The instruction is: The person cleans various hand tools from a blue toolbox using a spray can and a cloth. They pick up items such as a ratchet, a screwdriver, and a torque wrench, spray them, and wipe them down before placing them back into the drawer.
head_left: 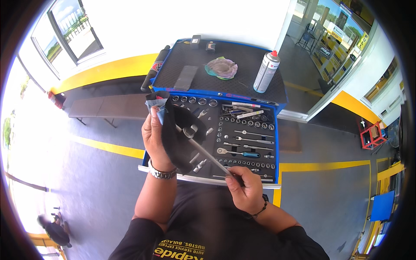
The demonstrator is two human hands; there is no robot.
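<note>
Over the open tool drawer (277, 151), my left hand (157, 141) is closed on a dark cloth (177, 151) with a light blue patch at its top. The cloth hangs down from my fingers, partly behind the wrench. My right hand (246, 190) grips the lower end of a long silver wrench (209, 156). Its open jaw points up and left, against or just in front of the cloth; I cannot tell if they touch. Beneath both hands, the drawer's black foam holds sockets (264, 126), a blue-handled ratchet (250, 154) and several other tools.
On the chest's black top (173, 54) stand a spray can (266, 73) with a red cap, a crumpled multicoloured rag (221, 68) and a flat dark slab (186, 77). A brown bench (108, 106) lies left. Another person (56, 229) is far left; a red cart (372, 136) stands right.
</note>
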